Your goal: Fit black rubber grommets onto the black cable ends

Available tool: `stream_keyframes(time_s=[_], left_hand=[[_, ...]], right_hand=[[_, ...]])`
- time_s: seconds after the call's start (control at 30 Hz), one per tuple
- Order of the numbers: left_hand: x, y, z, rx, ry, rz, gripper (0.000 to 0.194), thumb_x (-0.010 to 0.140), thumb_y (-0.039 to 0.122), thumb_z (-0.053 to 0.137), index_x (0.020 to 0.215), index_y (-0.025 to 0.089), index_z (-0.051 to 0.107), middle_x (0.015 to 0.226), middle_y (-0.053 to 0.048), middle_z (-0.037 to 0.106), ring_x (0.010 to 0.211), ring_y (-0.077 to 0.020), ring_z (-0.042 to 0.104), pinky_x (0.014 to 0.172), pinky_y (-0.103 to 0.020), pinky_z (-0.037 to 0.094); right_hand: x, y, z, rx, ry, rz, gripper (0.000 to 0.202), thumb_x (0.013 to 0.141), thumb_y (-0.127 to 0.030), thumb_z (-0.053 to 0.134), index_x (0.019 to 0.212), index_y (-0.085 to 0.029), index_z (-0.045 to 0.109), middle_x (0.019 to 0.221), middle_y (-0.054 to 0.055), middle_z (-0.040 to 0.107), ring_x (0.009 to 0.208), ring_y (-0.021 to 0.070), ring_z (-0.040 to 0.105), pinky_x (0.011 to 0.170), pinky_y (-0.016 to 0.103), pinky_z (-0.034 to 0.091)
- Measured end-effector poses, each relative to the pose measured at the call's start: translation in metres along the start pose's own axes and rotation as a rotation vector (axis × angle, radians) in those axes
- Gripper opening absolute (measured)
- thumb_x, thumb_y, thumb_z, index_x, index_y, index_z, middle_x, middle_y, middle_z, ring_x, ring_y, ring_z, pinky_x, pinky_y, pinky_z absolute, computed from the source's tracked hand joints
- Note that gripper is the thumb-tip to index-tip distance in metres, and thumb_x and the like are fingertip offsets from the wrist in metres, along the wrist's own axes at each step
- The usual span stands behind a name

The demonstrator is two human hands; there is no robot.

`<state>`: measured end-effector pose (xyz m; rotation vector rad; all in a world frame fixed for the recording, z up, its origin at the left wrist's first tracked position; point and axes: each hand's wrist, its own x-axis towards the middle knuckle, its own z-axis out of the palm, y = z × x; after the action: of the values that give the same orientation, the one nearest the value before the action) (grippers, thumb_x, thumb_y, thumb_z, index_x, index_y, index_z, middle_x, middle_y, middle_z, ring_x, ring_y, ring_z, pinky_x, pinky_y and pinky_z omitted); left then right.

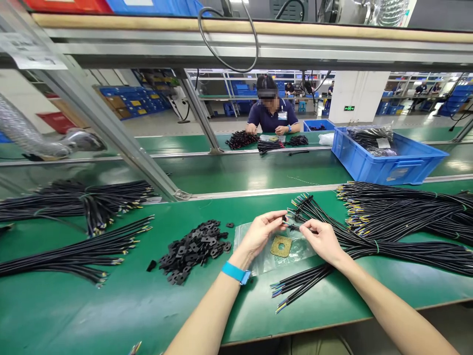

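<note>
While my left hand pinched a black piece near the tip of a cable, my right hand gripped close behind, which I judged steadiest.

1 head camera | faces forward, down | bench near

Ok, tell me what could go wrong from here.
The small black piece in the left hand could slip while being fitted against the cable in the right hand.
The left forearm might sweep the pile of black pieces.
The right wrist could drag the cables beneath it.
</note>
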<state>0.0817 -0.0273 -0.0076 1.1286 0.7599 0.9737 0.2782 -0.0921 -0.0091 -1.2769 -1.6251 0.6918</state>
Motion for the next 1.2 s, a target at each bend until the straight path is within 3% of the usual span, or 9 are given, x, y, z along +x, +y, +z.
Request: stream_keyframes(time_s=[0.23,0.63,0.97,1.2], left_hand=[[-0.0024,0.0043,0.0001,-0.164,-0.043,-0.02,0.039,0.071,0.025,0.081,0.106,0.013,0.072,0.093,-0.009,0.073,0.071,-0.0105,0.065,0.074,-0.024,0.051],[-0.003,0.0048,-0.0038,-0.102,-0.056,-0.012,0.038,0.072,0.027,0.08,0.106,0.013,0.072,0.089,-0.008,0.073,0.075,-0.0135,0.066,0.077,-0.026,0.051],[-0.0062,0.009,0.0001,-0.107,-0.055,-0.033,0.037,0.07,0.027,0.081,0.104,0.013,0.073,0.088,-0.008,0.074,0.073,-0.0131,0.066,0.077,-0.026,0.051],[-0.0054,0.009,0.0001,-0.086,-0.035,-0.017,0.036,0.07,0.026,0.081,0.103,0.016,0.073,0.088,-0.005,0.073,0.073,-0.012,0.066,0.074,-0.024,0.05]], right_hand=[[0.0018,-0.0016,0.0002,0.083,0.014,0.053,0.03,0.086,-0.04,0.055,0.078,-0.015,0.067,0.062,-0.001,0.057,0.054,0.0108,0.048,0.051,0.02,0.04],[0.0048,-0.0038,-0.002,0.115,0.083,0.076,0.032,0.082,-0.043,0.058,0.074,-0.014,0.068,0.057,-0.001,0.055,0.051,0.0106,0.045,0.047,0.021,0.034],[0.0036,0.0013,-0.0011,0.103,0.055,0.083,0.03,0.082,-0.041,0.058,0.078,-0.014,0.069,0.064,0.001,0.062,0.056,0.0119,0.052,0.052,0.021,0.043],[0.0042,0.0023,-0.0001,0.084,0.056,0.089,0.03,0.083,-0.04,0.057,0.076,-0.014,0.069,0.061,0.0,0.059,0.053,0.0114,0.05,0.05,0.021,0.042]])
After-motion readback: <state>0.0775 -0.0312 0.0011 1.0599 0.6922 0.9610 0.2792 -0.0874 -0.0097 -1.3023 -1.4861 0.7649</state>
